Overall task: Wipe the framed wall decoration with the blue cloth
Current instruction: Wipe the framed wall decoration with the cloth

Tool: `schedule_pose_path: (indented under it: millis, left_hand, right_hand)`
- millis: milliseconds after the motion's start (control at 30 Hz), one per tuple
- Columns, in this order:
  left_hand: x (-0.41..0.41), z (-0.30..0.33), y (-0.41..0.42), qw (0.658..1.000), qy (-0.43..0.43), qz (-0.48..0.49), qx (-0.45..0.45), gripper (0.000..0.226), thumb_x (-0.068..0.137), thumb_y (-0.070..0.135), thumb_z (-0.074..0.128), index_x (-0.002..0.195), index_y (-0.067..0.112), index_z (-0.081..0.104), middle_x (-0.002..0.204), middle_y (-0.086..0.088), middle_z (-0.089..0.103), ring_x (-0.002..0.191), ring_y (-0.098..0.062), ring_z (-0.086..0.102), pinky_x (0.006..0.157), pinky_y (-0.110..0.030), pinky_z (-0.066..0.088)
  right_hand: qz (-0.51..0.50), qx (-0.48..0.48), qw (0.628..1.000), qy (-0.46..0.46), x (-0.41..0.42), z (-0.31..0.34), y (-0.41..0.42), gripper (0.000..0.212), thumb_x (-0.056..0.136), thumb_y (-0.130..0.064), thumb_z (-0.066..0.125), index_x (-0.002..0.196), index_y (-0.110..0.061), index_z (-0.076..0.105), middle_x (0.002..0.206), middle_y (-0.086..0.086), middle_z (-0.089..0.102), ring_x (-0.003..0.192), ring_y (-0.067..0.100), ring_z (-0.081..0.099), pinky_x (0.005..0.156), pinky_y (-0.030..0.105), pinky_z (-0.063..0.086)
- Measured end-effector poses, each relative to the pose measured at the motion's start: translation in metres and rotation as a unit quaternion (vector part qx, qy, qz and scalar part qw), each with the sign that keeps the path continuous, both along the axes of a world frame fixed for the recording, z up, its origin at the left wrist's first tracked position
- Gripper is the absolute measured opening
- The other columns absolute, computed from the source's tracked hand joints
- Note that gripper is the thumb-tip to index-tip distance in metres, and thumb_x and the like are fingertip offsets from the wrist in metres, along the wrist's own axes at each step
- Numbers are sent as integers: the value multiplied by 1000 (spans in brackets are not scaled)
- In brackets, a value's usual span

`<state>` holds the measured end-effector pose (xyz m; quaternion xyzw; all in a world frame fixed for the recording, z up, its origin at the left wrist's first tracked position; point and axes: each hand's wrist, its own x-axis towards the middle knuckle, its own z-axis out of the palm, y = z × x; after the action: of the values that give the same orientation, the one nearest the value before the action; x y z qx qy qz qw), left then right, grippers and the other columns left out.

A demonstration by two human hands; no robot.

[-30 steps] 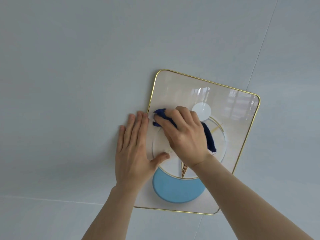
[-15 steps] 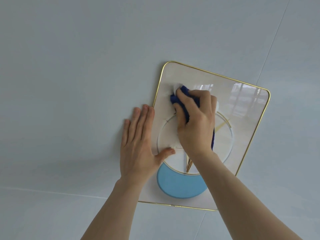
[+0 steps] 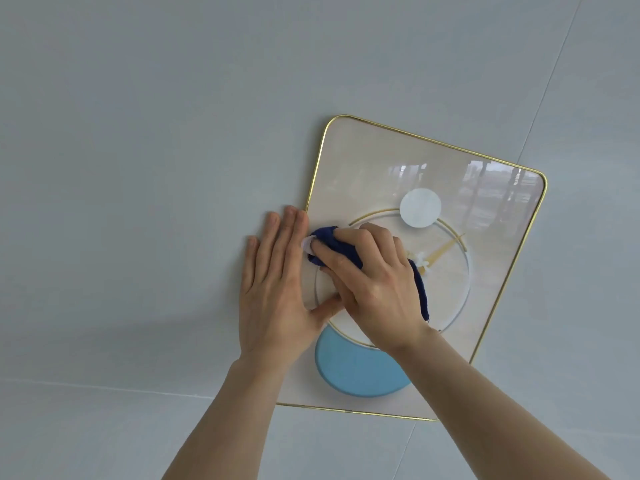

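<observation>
The framed wall decoration (image 3: 363, 161) hangs on a grey wall: a cream panel with a thin gold rim, a gold ring, a white disc and a light blue disc. My right hand (image 3: 374, 289) presses the dark blue cloth (image 3: 341, 245) against the panel's left middle part, fingers curled over it. The cloth sticks out at my fingertips and along the hand's right side. My left hand (image 3: 277, 292) lies flat across the frame's left edge, fingers together on the wall, thumb on the panel, touching my right hand.
The grey wall (image 3: 138, 168) has thin tile seams, one running diagonally at the upper right and one horizontally low on the left. The glossy panel reflects a window scene at its upper right corner.
My right hand has slid the cloth down and left from the panel's upper left to its left middle, uncovering the white disc. My left hand stays flat on the frame's left edge.
</observation>
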<state>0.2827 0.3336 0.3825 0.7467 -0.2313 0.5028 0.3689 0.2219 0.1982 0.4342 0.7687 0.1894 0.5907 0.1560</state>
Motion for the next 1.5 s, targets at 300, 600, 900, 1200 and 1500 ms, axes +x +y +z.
schedule_pose_path:
  millis: [300,600,900,1200,1500]
  left_hand:
    - [-3,0,1,1000,-4,-3,0,122,73,83,65,163,14,20,172,-1,21,161,-17,11,131,-44,16]
    - [-6,2,1,1000,11,0,2,116,77,85,51,163,15,18,173,0,18,161,-15,9,132,-43,15]
    - [-15,7,4,999,42,-12,-1,126,68,76,74,163,19,15,172,2,18,161,-15,7,132,-41,14]
    - [-35,17,12,992,111,-30,48,131,68,57,86,164,18,5,174,-2,10,162,-19,2,132,-45,11]
    - [-102,-12,22,985,161,-58,-35,96,78,45,82,156,24,31,156,1,45,144,-21,39,118,-41,35]
  right_hand:
    - [-26,-69,997,-26,6,12,-14,33,94,-9,73,124,-22,75,112,11,73,103,31,56,78,43,50]
    - [-10,102,993,-51,8,-2,2,35,92,-4,75,124,-18,75,113,14,70,100,34,54,76,46,54]
    - [-100,73,991,47,-41,-56,-43,57,74,10,82,122,-18,74,106,11,68,91,34,61,72,43,57]
    - [-185,225,935,202,-107,-99,-58,35,82,-16,87,111,-31,77,89,-4,60,78,25,60,51,31,49]
    - [-65,613,713,333,-161,-133,-56,27,93,-20,74,87,-47,73,97,-9,76,94,18,71,85,32,53]
